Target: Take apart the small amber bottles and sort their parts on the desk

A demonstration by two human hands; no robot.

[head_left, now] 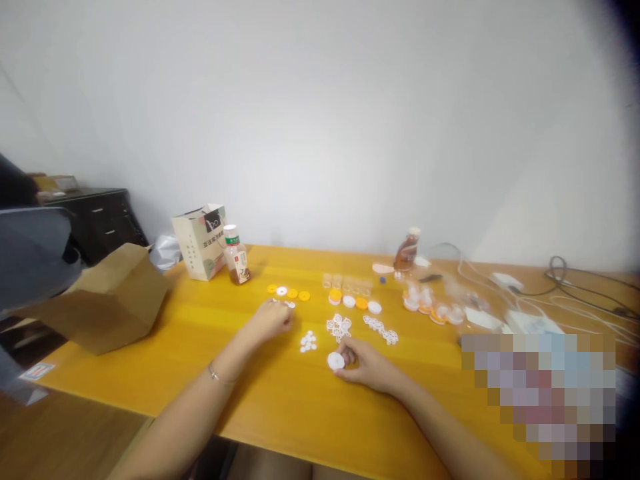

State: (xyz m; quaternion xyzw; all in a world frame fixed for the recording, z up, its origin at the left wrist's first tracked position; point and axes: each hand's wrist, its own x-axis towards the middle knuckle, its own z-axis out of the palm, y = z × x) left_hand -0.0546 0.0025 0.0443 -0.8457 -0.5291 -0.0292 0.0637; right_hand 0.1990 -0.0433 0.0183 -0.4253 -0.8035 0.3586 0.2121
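Observation:
My right hand (367, 365) pinches a round white disc (336, 361), perhaps a lid, between thumb and fingers above the table. Fingers curled and turned away, my left hand (273, 321) is at a few small white pieces (290, 305); what it grips, if anything, is hidden. Between the hands lies a cluster of small white round pieces (309, 342). White openwork, gear-like pieces (340, 327) form a pile beyond my right hand, with more openwork pieces (381, 329) to their right. Behind stand yellow and white discs in two rows, one on the left (304, 296) and one on the right (361, 303).
Clear cylinders (350, 285) line up behind the discs. Clear-and-orange assembled pieces (425, 303), a brown bottle (407, 250) and cables (555, 273) crowd the right. A drink bottle (236, 257), a printed paper bag (200, 243) and a cardboard box (120, 300) occupy the left.

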